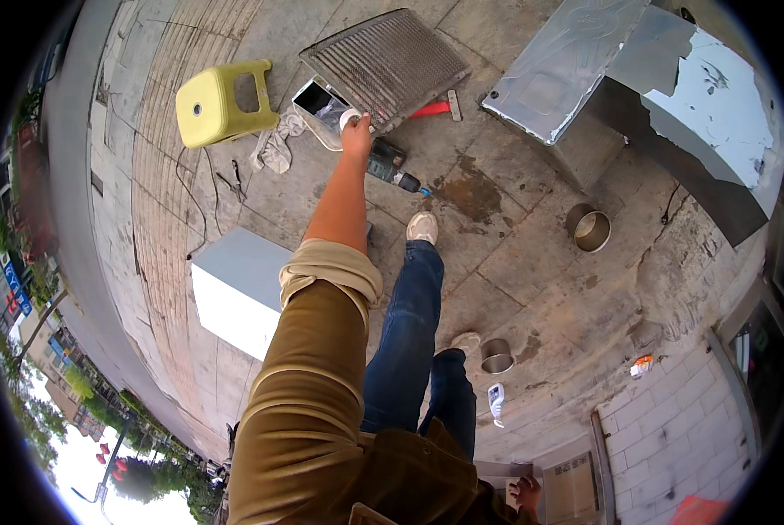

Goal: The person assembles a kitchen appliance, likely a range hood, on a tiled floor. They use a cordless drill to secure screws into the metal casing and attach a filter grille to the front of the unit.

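In the head view, the two hands are well apart. The left hand (355,138) is stretched out ahead over the paved ground (532,293), its fingers closed on a small white round piece (349,117); the sleeve (329,271) of that arm is rolled up to the elbow. The white round piece is at the edge of an open white case (308,98) with a dark inside, which lies beside a ridged metal panel (392,66). The right hand (525,493) is low by the body, near a cardboard box (572,488); its fingers look bent, but whether they grip anything cannot be told.

Just below the left hand, a dark green power drill (386,163) lies on its side, its blue tip pointing toward a damp patch (472,189). A red-handled tool (433,108) lies against the near edge of the ridged panel. To the left are a crumpled cloth (274,152), a pair of pliers (233,181) and a yellow stool (208,109); nearer the body, a white box-shaped unit (234,306) is partly covered by the sleeve.

On the right stands a large metal cabinet (562,66) beside a peeling sheet (716,96). One metal ring (576,226) lies below the cabinet, and another (497,359) is beside the person's rear shoe (467,341).
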### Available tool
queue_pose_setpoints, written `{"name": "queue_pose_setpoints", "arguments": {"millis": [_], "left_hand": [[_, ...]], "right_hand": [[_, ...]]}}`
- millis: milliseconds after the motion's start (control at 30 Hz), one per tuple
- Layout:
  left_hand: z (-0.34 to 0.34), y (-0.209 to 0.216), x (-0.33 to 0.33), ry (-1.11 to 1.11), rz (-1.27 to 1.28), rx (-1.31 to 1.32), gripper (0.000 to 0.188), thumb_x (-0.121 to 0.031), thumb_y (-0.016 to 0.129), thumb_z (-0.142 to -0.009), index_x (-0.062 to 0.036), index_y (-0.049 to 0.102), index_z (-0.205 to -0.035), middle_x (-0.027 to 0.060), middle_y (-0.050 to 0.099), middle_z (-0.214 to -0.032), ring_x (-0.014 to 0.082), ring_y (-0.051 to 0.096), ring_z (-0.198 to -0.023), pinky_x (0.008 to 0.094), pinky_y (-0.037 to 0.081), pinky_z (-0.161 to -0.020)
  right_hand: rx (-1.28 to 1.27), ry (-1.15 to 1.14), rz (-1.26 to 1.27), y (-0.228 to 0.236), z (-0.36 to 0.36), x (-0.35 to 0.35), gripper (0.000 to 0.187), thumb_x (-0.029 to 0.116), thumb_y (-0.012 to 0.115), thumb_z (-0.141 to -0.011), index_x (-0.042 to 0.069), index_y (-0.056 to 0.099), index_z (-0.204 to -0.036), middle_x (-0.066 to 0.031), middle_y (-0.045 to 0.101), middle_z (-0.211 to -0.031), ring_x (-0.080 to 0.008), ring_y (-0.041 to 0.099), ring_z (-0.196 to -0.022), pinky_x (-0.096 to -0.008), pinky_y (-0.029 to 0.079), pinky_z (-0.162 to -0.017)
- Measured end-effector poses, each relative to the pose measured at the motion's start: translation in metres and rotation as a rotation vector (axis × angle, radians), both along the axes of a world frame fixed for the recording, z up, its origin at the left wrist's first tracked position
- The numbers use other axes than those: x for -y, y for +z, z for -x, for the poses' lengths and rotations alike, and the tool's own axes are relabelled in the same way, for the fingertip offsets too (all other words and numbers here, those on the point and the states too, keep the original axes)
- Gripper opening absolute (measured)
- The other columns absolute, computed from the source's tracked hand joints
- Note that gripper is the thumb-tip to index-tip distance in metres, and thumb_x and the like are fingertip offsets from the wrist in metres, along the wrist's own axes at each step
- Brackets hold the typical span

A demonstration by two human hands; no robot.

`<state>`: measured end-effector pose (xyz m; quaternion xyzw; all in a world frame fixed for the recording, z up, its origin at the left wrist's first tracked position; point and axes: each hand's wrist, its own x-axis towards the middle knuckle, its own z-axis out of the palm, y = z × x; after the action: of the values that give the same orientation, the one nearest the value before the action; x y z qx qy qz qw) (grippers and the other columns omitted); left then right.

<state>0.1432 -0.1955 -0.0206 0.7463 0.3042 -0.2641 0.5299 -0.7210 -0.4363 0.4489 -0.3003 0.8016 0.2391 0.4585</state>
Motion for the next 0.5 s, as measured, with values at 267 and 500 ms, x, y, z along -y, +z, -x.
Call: {"name": "queue_pose_setpoints", "arguments": {"millis": [267, 500], "left_hand": [[-0.034, -0.016, 0.025, 0.224, 0.142, -0.071, 0.024, -0.014, 0.057, -0.086, -0.0011, 0.051, -0.105, 0.0096, 0.060, -0.094, 0.0210, 0.059, -0.079, 0.0372, 0.046, -0.066], [-0.029, 0.044, 0.072, 0.263, 0.212, 0.196, 0.009, 0.003, 0.053, -0.081, 0.0037, 0.056, -0.089, 0.0103, 0.060, -0.079, 0.0182, 0.055, -0.052, 0.0291, 0.044, -0.045]], "right_hand": [[-0.080, -0.274, -0.204, 0.000, -0.058, 0.004, 0.010, 0.026, 0.047, -0.085, 0.018, 0.042, -0.085, 0.0010, 0.035, -0.066, -0.0183, 0.043, -0.059, -0.0317, 0.031, -0.045], [0.030, -0.370, -0.153, -0.012, 0.003, 0.057, 0.024, 0.016, 0.054, -0.082, 0.014, 0.050, -0.106, -0.0032, 0.051, -0.080, -0.0236, 0.058, -0.067, -0.0407, 0.043, -0.052]]}}
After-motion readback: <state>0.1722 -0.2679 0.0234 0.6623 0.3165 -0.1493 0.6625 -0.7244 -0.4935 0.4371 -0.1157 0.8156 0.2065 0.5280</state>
